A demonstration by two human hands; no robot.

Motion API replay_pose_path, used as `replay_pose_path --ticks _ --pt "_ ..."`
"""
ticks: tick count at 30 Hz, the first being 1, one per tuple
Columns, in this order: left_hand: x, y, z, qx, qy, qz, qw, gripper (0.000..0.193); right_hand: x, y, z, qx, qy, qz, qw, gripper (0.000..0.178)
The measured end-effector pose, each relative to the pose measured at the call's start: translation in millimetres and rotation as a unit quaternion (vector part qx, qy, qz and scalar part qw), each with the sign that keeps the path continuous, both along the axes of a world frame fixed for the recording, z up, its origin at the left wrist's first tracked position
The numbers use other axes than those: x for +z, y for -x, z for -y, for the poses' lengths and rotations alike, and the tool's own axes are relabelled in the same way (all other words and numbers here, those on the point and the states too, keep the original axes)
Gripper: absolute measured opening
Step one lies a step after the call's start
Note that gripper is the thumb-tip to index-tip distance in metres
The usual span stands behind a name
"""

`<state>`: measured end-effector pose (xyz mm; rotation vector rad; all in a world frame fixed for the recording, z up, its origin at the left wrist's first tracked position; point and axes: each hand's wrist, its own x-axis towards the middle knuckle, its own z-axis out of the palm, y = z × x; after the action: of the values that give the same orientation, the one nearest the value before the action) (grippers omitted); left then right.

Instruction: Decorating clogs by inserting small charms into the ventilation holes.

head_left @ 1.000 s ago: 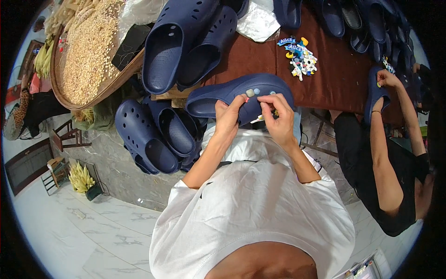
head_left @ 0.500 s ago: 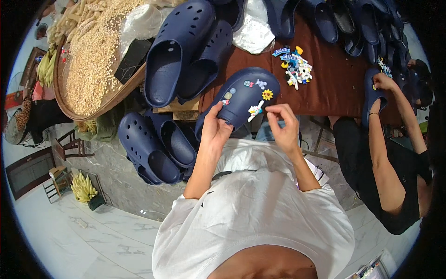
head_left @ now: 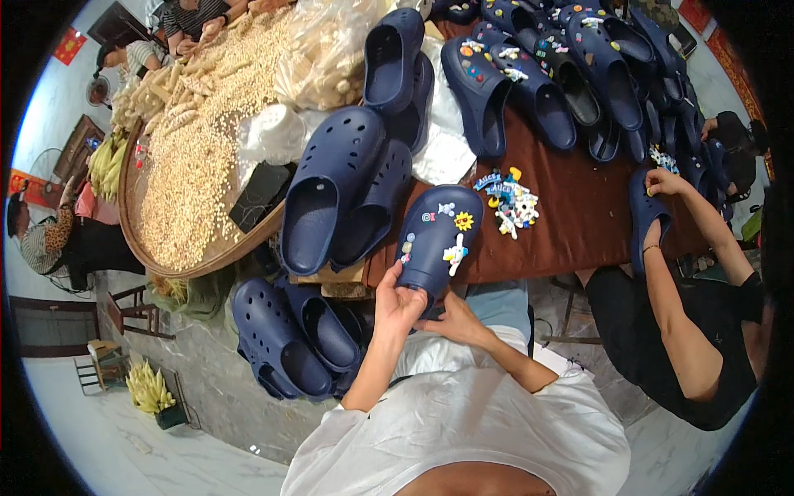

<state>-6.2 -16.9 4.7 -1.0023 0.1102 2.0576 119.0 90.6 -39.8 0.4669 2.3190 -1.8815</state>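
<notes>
Around us spreads a pale, grey-veined floor, darker where a small wooden chair stands near the left wall. In front of us runs the tabletop, draped in brown cloth, its far right crowded with navy clogs, many already studded with ornaments. To our left a broad woven tray bears pale kernels, and a clear plastic bag bulges at its far side. A person in black sits at our right, handling another clog. Nearer us, a plain pair of clogs lies beside the tray, next to a crumpled white sheet.

Our navy clog is held at the tabletop's near edge, toe pointing away. Our left hand has its fingers pinching the side near the opening; our right hand is at the heel end, its fingertips hidden, so we cannot tell how they stand. Just right of the clog lies a heap of colourful charms; on its upper sit a white figure and a yellow sun.
</notes>
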Motion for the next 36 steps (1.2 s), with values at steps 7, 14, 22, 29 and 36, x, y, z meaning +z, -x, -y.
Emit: replay_pose_path --ticks 7,14,22,29,36 --pt "2.5 7.2 -8.8 -0.024 -0.229 0.009 0.973 0.034 -33.0 -1.4 7.1 -0.127 0.065 -0.063 0.988 0.069" --pt "32.2 -11.5 -15.2 -0.068 -0.014 -0.286 0.956 0.038 9.8 17.4 -70.8 -0.206 -0.067 -0.148 0.965 0.057" --pt "-46.6 20.8 -15.6 -0.100 0.519 -0.732 0.430 0.022 76.0 106.5 -175.7 -0.219 -0.032 -0.144 0.965 0.042" --pt "-76.9 25.6 -17.0 -0.055 0.546 -0.798 0.247 0.022 108.0 199.9 -262.9 -0.184 0.102 -0.090 0.973 0.029" --pt "-78.4 25.1 -22.1 -0.044 0.560 -0.798 0.220 0.025 121.0 257.4 -308.6 -0.263 0.209 -0.117 0.934 0.036"
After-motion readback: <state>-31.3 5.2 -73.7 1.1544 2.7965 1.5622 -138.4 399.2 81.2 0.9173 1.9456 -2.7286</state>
